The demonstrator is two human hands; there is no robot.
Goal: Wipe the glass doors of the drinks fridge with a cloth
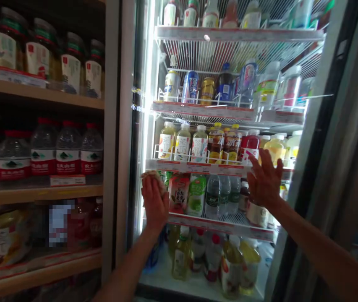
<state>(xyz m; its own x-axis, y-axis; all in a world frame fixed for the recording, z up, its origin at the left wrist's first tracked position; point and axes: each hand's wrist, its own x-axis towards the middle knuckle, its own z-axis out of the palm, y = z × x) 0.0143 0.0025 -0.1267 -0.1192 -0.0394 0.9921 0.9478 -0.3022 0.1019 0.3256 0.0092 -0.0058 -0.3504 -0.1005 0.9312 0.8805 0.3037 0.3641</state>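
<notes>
My left hand point(154, 203) has its fingers pressed over a crumpled, light-coloured cloth point(161, 181). Hand and cloth are at the left side of a lit drinks fridge, level with a shelf edge point(197, 167). Faint reflections suggest a glass door in front of the shelves. My right hand point(265, 178) is raised near the fridge's right side, fingers spread and holding nothing. Whether its palm touches the glass I cannot tell. Behind the hands stand tea bottles point(199, 144), a red-fruit tea pack point(179, 193) and clear water bottles point(213, 195).
Upper fridge shelves hold cans point(190, 87) and more bottles. Larger bottles point(231, 266) stand on the fridge floor. To the left, wooden shelves point(40, 193) carry red-labelled water bottles point(68, 147) and dark tea bottles point(38, 54). A dark door frame point(307, 176) runs along the right.
</notes>
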